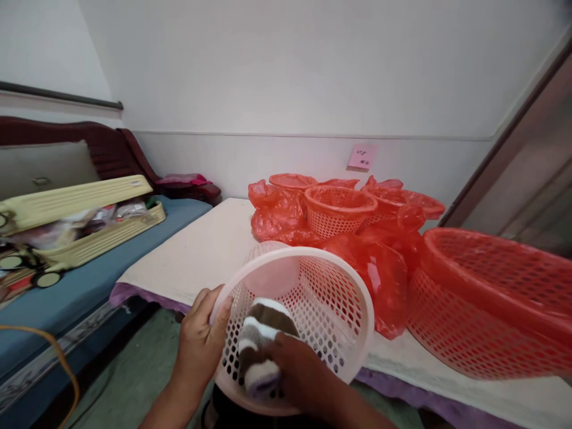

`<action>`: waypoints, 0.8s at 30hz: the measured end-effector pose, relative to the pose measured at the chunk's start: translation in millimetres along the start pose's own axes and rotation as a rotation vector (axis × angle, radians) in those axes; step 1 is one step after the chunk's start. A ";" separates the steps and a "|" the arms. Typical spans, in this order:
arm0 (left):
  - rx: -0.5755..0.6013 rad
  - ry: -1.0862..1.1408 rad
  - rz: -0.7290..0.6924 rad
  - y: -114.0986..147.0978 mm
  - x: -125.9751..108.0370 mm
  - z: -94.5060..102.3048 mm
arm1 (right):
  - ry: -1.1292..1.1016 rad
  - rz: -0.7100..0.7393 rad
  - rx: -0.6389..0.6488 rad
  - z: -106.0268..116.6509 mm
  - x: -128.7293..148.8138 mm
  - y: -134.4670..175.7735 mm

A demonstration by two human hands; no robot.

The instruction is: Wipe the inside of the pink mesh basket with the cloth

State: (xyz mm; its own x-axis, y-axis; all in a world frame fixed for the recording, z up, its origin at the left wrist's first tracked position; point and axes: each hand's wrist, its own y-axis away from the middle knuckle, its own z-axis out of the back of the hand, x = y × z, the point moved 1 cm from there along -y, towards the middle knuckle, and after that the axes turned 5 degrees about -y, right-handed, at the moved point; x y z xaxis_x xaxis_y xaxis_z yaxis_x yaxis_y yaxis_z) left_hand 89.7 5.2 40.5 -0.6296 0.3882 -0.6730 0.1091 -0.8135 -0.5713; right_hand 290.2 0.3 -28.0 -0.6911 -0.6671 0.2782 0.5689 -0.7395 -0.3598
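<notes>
A white plastic basket (308, 262) with round holes is tilted so that its open mouth faces me. My left hand (203, 328) is closed on the basket's left rim, with the thumb over the edge. Inside the basket, my right hand (304, 369) grips a striped cloth (263, 325) in brown, white and grey and presses it against the inner wall. The cloth is bunched up. Part of my right hand's fingers is hidden behind it.
Several red baskets (342, 202) and crumpled red plastic bags (384, 280) crowd the white-covered table (187, 250). A large red basket (487, 298) stands at the right. An open yellow suitcase (98, 238) lies on a blue bed (89, 292). A pink note (361, 157) sticks to the wall.
</notes>
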 end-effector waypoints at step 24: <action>-0.072 0.128 0.339 -3.5 14.0 13.3 | 0.280 0.249 -0.308 -36.4 24.4 35.9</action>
State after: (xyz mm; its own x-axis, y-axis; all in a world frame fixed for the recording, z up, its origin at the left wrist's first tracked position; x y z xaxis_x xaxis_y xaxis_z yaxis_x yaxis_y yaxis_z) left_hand 70.2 7.7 39.3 -0.4475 0.1570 -0.8804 0.3512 -0.8746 -0.3344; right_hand 277.6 -39.2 -66.6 -0.6681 -0.7392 -0.0850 0.6031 -0.4711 -0.6437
